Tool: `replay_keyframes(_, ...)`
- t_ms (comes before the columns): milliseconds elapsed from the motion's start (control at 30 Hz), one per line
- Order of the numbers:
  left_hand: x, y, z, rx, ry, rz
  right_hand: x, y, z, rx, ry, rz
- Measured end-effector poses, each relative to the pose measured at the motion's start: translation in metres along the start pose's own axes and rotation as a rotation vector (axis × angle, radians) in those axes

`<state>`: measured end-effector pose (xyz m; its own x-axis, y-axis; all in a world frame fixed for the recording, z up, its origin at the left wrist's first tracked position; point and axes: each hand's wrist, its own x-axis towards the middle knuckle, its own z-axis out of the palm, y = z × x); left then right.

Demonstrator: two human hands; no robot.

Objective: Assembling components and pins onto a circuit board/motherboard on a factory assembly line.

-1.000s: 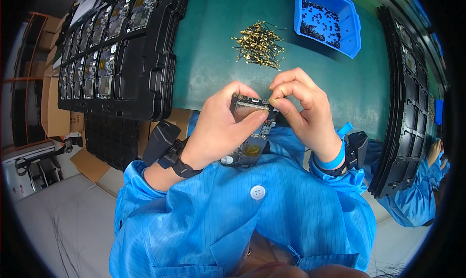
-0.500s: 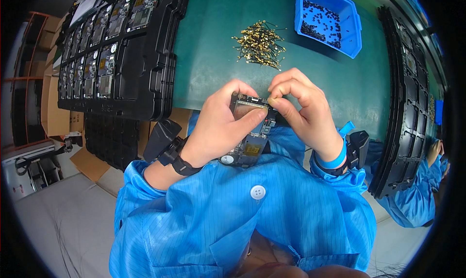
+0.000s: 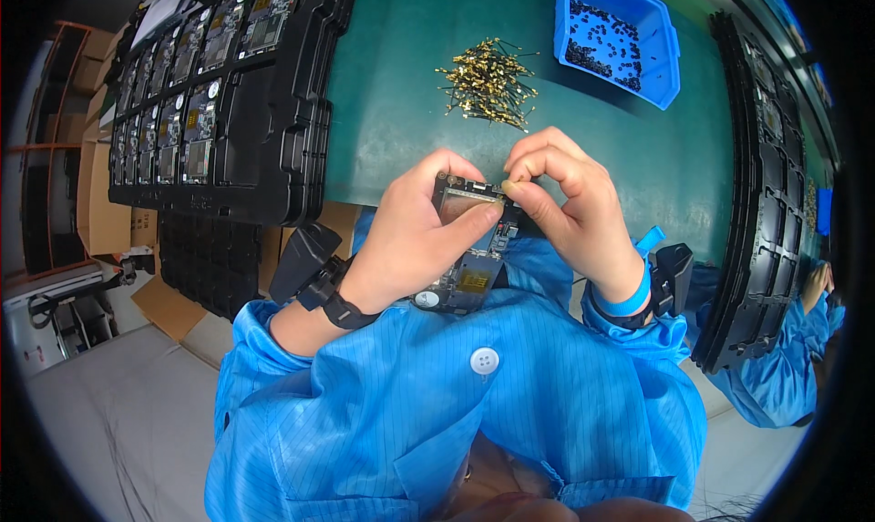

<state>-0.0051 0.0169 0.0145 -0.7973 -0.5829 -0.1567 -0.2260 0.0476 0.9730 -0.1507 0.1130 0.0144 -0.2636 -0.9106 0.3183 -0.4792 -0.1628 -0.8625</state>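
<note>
My left hand (image 3: pixel 410 226) grips a dark circuit board (image 3: pixel 476 278) by its sides, just past the near edge of the green tabletop. The thumb lies across the board's silvery square part. A round white sticker marks the board's lower end, close to my blue smock. At the upper right corner of the board, thumb and forefinger of my right hand (image 3: pixel 579 203) are pinched together; whatever sits between the fingertips is too small or hidden to name. Beyond both hands lies a loose pile of short black cables with gold-coloured ends (image 3: pixel 489 82).
A blue plastic bin (image 3: pixel 663 57) with small black parts stands at the far right. Black trays (image 3: pixel 313 148) at the left hold several circuit boards, with one vacant pocket. More black trays (image 3: pixel 761 203) stand on edge at the right, and a co-worker's blue sleeve (image 3: pixel 775 376) shows beyond them.
</note>
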Motion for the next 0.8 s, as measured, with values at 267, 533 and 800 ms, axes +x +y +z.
replay_keyframes(267, -0.0004, 0.0000, 0.0012, -0.042, -0.008, -0.005, 0.0005, 0.0014, -0.0005, 0.050, -0.013, 0.017)
replay_keyframes(533, 0.0000, -0.0012, 0.0008, -0.027, 0.000, -0.006, 0.0007, 0.0037, 0.0011, 0.107, -0.028, 0.023)
replay_keyframes(800, 0.0002, -0.0007, -0.0001, 0.024, 0.005, 0.019, 0.0012, 0.0024, 0.0025, 0.099, -0.015, 0.036)
